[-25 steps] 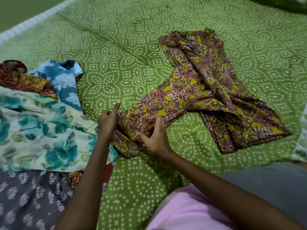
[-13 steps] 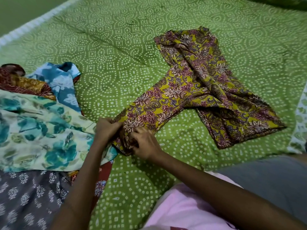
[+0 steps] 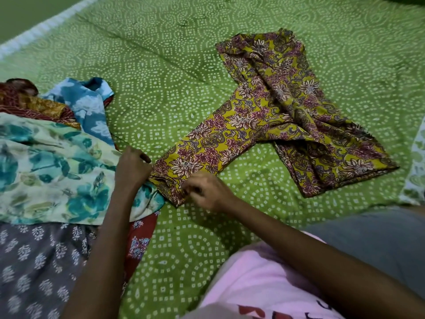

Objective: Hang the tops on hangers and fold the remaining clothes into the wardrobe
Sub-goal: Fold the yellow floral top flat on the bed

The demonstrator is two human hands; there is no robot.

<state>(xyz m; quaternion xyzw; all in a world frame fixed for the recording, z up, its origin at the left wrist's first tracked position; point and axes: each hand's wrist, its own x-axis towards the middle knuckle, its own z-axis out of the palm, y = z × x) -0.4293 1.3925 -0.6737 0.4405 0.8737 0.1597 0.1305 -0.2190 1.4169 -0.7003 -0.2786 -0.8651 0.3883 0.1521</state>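
A pair of yellow floral trousers lies spread on the green dotted bedsheet, one leg stretched toward me. My left hand pinches the far corner of that leg's hem. My right hand grips the near corner of the same hem, fingers curled into the cloth. The other leg lies crumpled at the right. A pile of other clothes sits at the left, topped by a cream garment with teal flowers.
In the left pile lie a blue patterned garment, a red-and-gold cloth, a grey printed cloth and a red floral piece. My pink top and grey lap fill the lower right. The bed's white edge runs at top left.
Both hands have closed on the hem of the trouser leg and drawn it straight and flat. The left index finger, raised a second ago, is now curled down.
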